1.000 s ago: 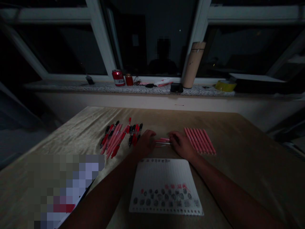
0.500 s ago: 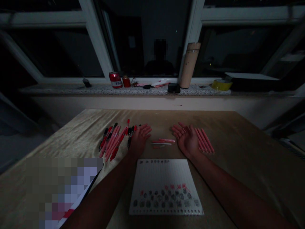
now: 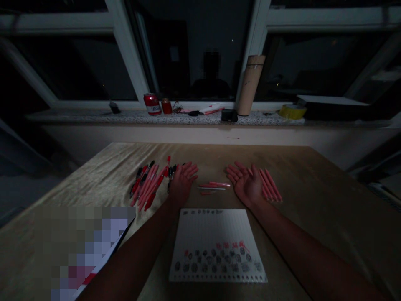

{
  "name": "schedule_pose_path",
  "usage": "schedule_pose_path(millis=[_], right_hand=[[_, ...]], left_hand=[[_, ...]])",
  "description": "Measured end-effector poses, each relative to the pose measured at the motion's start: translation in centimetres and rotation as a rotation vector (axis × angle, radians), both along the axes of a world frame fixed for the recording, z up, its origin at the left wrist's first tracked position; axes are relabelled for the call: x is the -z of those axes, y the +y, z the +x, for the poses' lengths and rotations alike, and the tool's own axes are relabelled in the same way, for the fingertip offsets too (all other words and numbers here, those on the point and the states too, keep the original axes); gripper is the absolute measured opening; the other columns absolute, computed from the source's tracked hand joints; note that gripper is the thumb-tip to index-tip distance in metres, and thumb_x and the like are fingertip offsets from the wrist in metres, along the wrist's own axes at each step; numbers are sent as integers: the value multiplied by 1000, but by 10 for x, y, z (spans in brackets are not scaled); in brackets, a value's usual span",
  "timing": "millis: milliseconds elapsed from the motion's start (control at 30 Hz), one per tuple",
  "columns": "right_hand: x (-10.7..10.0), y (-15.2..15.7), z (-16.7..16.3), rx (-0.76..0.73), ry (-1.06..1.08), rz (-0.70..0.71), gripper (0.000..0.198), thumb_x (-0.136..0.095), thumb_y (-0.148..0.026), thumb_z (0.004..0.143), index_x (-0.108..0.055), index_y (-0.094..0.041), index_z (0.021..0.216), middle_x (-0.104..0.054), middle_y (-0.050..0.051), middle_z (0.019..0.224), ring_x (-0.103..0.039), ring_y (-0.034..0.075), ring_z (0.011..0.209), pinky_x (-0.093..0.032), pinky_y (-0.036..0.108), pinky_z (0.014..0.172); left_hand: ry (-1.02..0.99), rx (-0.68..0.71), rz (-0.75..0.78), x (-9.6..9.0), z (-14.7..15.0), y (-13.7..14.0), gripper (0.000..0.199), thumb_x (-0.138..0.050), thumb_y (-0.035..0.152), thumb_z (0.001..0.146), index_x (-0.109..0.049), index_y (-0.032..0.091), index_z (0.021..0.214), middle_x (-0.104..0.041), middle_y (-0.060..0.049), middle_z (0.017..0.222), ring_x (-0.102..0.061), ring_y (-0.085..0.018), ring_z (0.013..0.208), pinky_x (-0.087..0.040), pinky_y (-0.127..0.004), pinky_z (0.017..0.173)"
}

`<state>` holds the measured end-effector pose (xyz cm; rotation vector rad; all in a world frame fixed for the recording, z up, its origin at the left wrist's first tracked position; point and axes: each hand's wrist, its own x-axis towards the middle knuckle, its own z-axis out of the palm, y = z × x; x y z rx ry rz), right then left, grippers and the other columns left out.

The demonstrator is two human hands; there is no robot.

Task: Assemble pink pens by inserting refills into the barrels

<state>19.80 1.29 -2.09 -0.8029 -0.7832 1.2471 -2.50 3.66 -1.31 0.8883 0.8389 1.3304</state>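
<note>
The 2 bare hands lie well apart over the table (image 3: pixel 213 154), with a small set of pen parts between them. The left hand (image 3: pixel 182 180) has its palm turned up and its fingers apart, just beside a group of red and black pens (image 3: pixel 171 172) that it partly hides; whether it touches them I cannot tell. The right hand (image 3: pixel 246 182) also lies palm up with its fingers loosely spread, covering the left end of a neat row of pink pens (image 3: pixel 270 186).

In the gap lie a pink clear-ended tube (image 3: pixel 219 184), a slim pale rod (image 3: pixel 211 188) and a short orange piece (image 3: pixel 208 193) (the rod and the tube are close together and nearly parallel). Farther left, pink, red and black pens make a loose pile (image 3: pixel 148 186), several crossing over others.

On the near side, between the forearms, a lined sheet (image 3: pixel 209 232) shows rows of dark marks and some red writing, its hole-punched edge nearest. On the far windowsill (image 3: pixel 188 120) stand a red can (image 3: pixel 152 104), a tall tan cylinder (image 3: pixel 251 85) and, to the right, a yellow tape roll (image 3: pixel 292 112).
</note>
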Motion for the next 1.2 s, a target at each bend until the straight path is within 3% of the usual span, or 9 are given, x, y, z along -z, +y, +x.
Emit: schedule_pose_path(millis=[67,167,300,400,500,700,967,1200], right_hand=[[3,-1,-4,30,-49,9,45,-39,-59,82,-58,-20,94,-67,11,94,-62,25,94,-46,43,84],[6,-7,-11,106,-394,118,28,-53,-43,81,-59,-21,96,-66,6,91,-61,21,89,-45,39,85],[1,-20,-18,78,-1006,375,22,-46,-21,84,-60,-20,100,-64,7,98,-58,19,94,-44,36,85],[-2,-23,-18,76,-1222,445,25,-46,-12,80,-62,-19,98,-64,8,96,-57,20,94,-44,36,83],[1,-19,-14,78,-1302,413,22,-49,-12,78,-63,-19,94,-65,7,91,-57,21,91,-45,36,81],[9,-13,-11,57,-1322,368,21,-49,-12,79,-64,-19,93,-66,7,90,-58,20,88,-45,34,80],[5,-15,-11,58,-1351,348,17,-51,-16,79,-64,-19,91,-65,6,89,-58,20,86,-44,33,79],[5,-15,-12,71,-1366,354,17,-50,-12,79,-65,-17,86,-65,6,85,-57,20,84,-43,32,77]], left_hand=[[13,4,32,3,2,1,41,-36,48,86,-54,15,103,-61,-14,113,-59,-22,105,-50,-33,81],[161,-25,132,7,6,-2,38,-43,46,83,-56,15,100,-63,-12,106,-61,-22,98,-50,-33,79],[695,-43,379,5,9,-13,29,-55,38,78,-59,16,95,-64,-8,92,-61,-20,86,-49,-34,77],[971,-12,635,3,10,-20,18,-54,31,79,-59,17,90,-61,-7,95,-58,-19,90,-47,-35,83],[1071,0,731,5,9,-20,13,-52,27,81,-60,18,86,-59,-7,98,-56,-19,94,-46,-34,86],[1126,51,721,10,7,-17,11,-56,26,80,-61,18,83,-57,-7,103,-58,-17,89,-48,-32,82],[1138,64,768,7,8,-20,7,-56,21,78,-61,17,81,-57,-7,99,-57,-17,91,-47,-32,82],[1288,128,856,8,9,-23,23,-62,25,73,-63,21,96,-56,-6,108,-52,-21,102,-41,-37,92]])
